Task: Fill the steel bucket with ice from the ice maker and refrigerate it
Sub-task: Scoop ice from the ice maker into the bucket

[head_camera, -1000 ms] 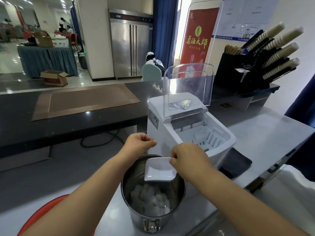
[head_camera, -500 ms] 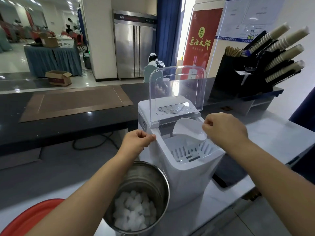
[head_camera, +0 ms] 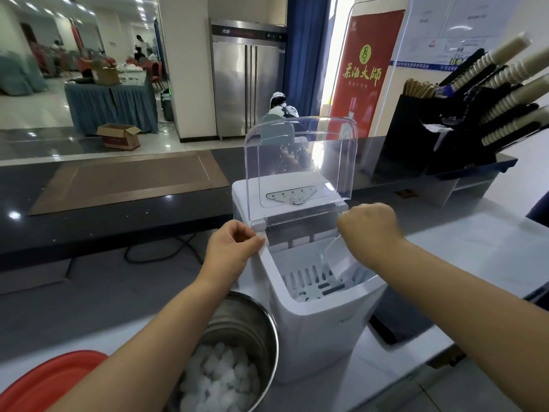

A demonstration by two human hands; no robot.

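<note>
- The right hand [head_camera: 368, 230] is curled tight round the handle of the scoop [head_camera: 338, 260], which tilts down into the basket of the ice maker [head_camera: 320, 337].
- The left hand [head_camera: 234, 248] is a fist holding nothing, its thumb side touching the maker's left rim.
- The bucket [head_camera: 237, 328], part-filled with ice [head_camera: 219, 379], stands just beside the maker, under the left forearm.
- Both arms reach forward.
</note>
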